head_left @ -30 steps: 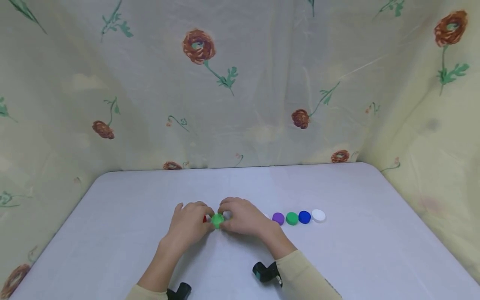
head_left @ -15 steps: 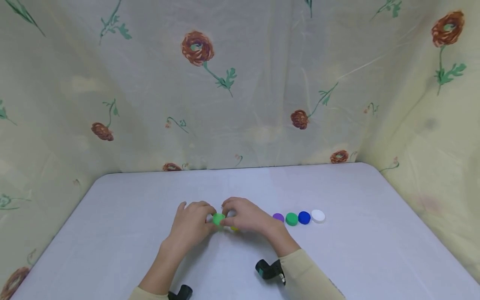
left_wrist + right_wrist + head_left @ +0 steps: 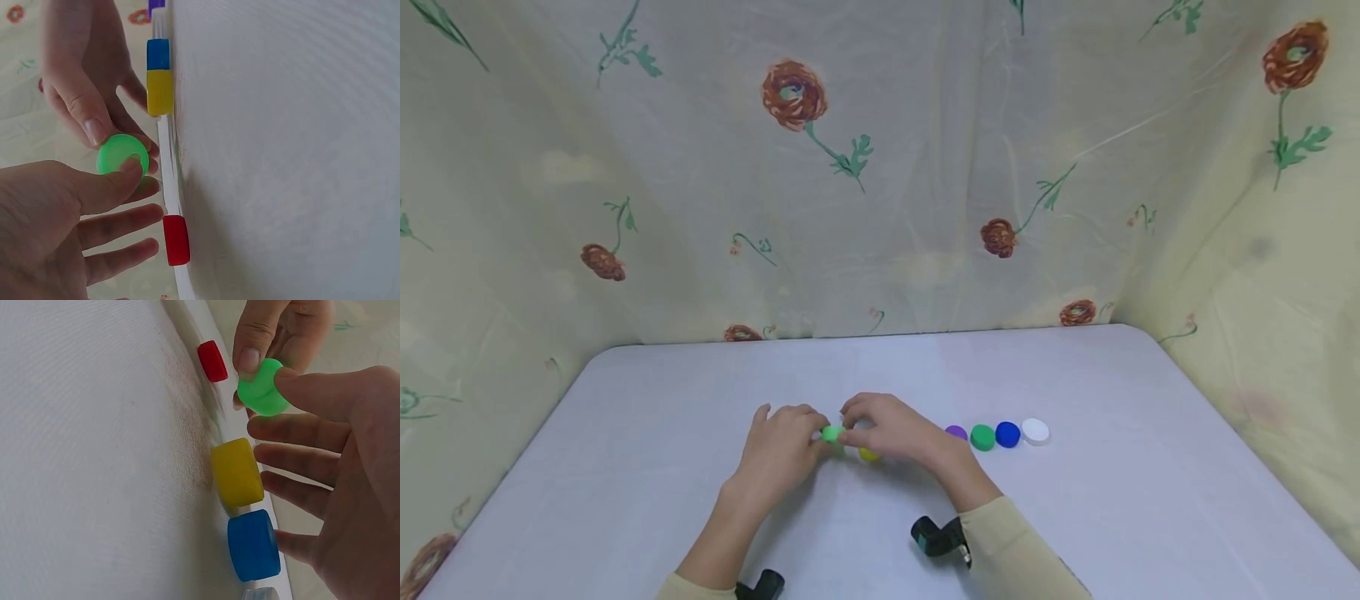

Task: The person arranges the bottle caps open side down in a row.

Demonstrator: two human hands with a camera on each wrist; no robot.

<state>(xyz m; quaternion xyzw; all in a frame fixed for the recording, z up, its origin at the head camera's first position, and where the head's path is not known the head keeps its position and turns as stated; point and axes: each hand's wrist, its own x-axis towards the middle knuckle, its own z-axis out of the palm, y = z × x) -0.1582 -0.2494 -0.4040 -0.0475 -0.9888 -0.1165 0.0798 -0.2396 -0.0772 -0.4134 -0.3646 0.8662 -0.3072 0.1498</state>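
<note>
Between my two hands is a bright green bottle cap, lifted off the table and tilted. My left hand pinches it, its thumb on the cap's face in the left wrist view. From the other side my right hand holds the cap's edge at the thumb, with the other fingers spread in the right wrist view. A red cap stands on the table below the left fingers. Beneath the right hand are a yellow cap and a blue cap, side by side.
Right of the right hand, a row runs along the white table: a purple cap, a darker green cap, another blue cap and a white cap. Behind hangs a flowered curtain.
The green cap has tipped from facing up to edge-on between the hands. The right hand has shifted slightly, and the yellow cap now shows beneath it in the head view.
</note>
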